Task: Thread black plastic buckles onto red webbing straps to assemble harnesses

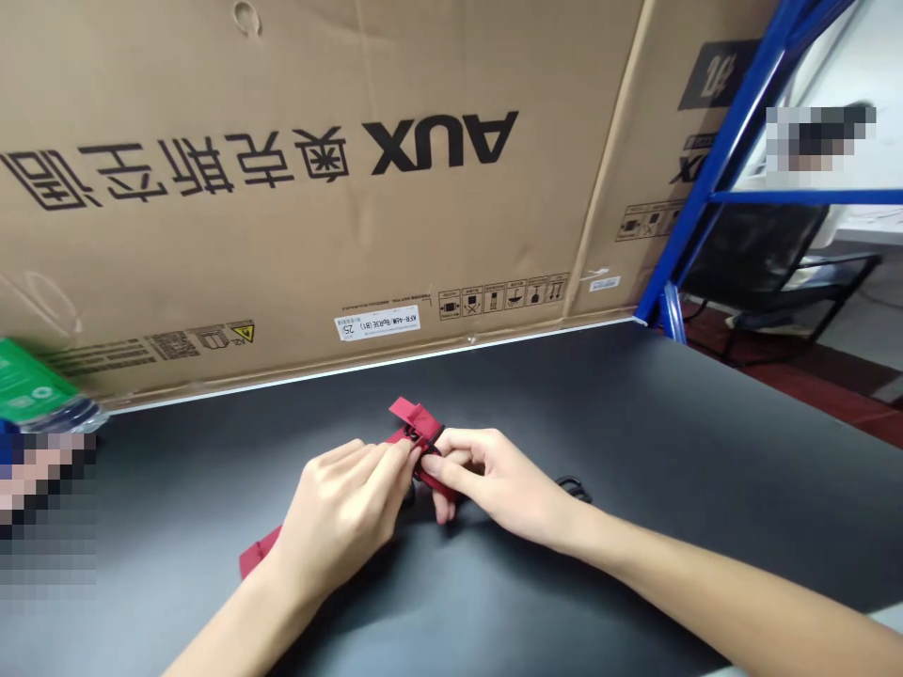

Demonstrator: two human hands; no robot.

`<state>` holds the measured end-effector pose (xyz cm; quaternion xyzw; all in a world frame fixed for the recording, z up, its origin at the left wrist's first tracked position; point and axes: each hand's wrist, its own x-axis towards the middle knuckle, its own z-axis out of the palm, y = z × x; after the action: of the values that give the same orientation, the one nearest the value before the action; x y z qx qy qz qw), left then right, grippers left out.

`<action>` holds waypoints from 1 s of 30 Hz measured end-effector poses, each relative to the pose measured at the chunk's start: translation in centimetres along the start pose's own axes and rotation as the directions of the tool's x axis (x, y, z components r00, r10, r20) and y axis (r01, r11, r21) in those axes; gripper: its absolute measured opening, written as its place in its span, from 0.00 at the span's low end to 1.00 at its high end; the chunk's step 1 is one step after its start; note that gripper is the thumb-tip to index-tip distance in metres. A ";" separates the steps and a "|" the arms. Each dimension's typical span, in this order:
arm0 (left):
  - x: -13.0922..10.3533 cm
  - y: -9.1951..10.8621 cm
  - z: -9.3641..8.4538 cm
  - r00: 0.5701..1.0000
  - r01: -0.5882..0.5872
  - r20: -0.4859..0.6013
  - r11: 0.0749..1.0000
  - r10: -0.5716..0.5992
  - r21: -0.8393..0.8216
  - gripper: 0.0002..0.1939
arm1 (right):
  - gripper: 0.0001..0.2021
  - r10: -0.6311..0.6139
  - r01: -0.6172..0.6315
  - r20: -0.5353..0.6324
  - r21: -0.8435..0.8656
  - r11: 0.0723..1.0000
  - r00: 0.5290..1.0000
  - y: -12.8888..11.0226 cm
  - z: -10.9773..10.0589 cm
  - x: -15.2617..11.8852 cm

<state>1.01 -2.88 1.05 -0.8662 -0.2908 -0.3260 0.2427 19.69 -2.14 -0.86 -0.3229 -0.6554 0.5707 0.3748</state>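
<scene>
A red fabric strap (427, 423) with black parts is held up over the black table (677, 498), around the middle of the view. My left hand (345, 498) pinches it from the left, its fingertips closed at a small black piece that they partly cover. From the right, my right hand (494, 475) grips the strap between thumb and fingers. Another red length (261, 553) shows beyond my left wrist; whether it joins the held strap is hidden. Behind my right wrist lies a small black looped item (573, 487), perhaps a cord.
A large cardboard box (296, 254) with upside-down print stands along the table's far edge. At the left are a green package (32, 385) and part of another person, blurred out. A blue metal frame (712, 169) rises at the right, with a black chair (766, 259) and another person beyond.
</scene>
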 end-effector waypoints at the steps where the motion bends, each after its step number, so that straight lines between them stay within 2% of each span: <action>1: 0.1 -0.2 -0.2 0.999 0.024 -0.027 1.000 -0.024 -0.001 0.11 | 0.20 0.004 -0.004 -0.012 -0.032 0.999 1.000 -0.1 -0.1 0.0; 3: 0.2 -0.4 -0.5 0.984 0.150 -0.090 0.988 -0.154 -0.048 0.10 | 0.19 -0.003 0.000 -0.040 -0.088 0.996 0.999 -0.4 -0.4 0.1; 4: 0.4 -0.5 -0.7 0.961 0.246 -0.108 0.965 -0.256 -0.094 0.10 | 0.18 -0.017 0.010 -0.058 -0.118 0.993 0.998 -0.6 -0.7 0.1; 7: 0.7 -0.4 -1.1 0.844 0.502 -0.040 0.815 -0.534 -0.288 0.11 | 0.15 -0.122 0.085 -0.127 -0.261 0.962 0.984 -1.0 -1.5 0.3; 9: 0.8 -0.5 -1.2 0.789 0.566 0.028 0.707 -0.614 -0.423 0.15 | 0.12 -0.268 0.183 -0.151 -0.422 0.888 0.952 -0.9 -2.0 0.3; 12: 0.8 -0.8 -1.1 0.768 0.546 0.075 0.589 -0.636 -0.596 0.23 | 0.12 -0.492 0.371 -0.028 -0.619 0.692 0.870 -0.1 -2.3 0.3; 14: 0.9 -1.0 -1.0 0.780 0.547 0.151 0.543 -0.608 -0.637 0.26 | 0.13 -0.553 0.497 0.144 -0.658 0.566 0.821 0.4 -2.2 0.3; 16: 1.0 -0.8 -0.8 0.797 0.580 0.277 0.556 -0.536 -0.595 0.25 | 0.13 -0.539 0.600 0.325 -0.640 0.479 0.777 0.6 -2.2 0.3; 18: 0.9 -0.4 -0.5 0.819 0.574 0.381 0.638 -0.429 -0.513 0.22 | 0.11 -0.491 0.644 0.433 -0.627 0.439 0.756 0.2 -2.6 0.4; 19: 0.8 -0.1 -0.3 0.839 0.535 0.400 0.700 -0.370 -0.474 0.20 | 0.09 -0.461 0.630 0.443 -0.645 0.432 0.769 -0.1 -3.0 0.5; 20: 0.6 0.3 -0.1 0.864 0.474 0.397 0.765 -0.310 -0.435 0.18 | 0.08 -0.433 0.588 0.416 -0.689 0.424 0.800 -0.5 -3.5 0.6; 22: 0.4 1.0 0.1 0.909 0.327 0.374 0.872 -0.184 -0.364 0.14 | 0.07 -0.375 0.413 0.267 -0.821 0.394 0.888 -1.2 -4.6 0.7; 23: 0.2 1.3 0.1 0.914 0.272 0.384 0.898 -0.129 -0.345 0.13 | 0.06 -0.325 0.332 0.211 -0.862 0.382 0.922 -1.4 -5.1 0.7; 26: 0.1 1.6 -0.3 0.878 0.173 0.477 0.915 0.025 -0.365 0.11 | 0.04 -0.159 0.175 0.120 -0.898 0.403 0.980 -1.5 -5.6 0.8; 28: 0.0 1.2 -0.8 0.847 0.108 0.522 0.926 0.105 -0.362 0.12 | 0.05 -0.092 0.136 0.105 -0.880 0.454 0.990 -1.2 -5.4 0.7; 30: 0.0 0.8 -1.1 0.833 0.047 0.536 0.950 0.133 -0.309 0.13 | 0.03 -0.071 0.122 0.099 -0.846 0.519 0.993 -0.9 -5.1 0.6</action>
<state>1.05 -4.13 1.62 -0.9565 -0.2739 -0.0987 0.0174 23.75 0.83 0.45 -0.4129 -0.8765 0.1656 0.1840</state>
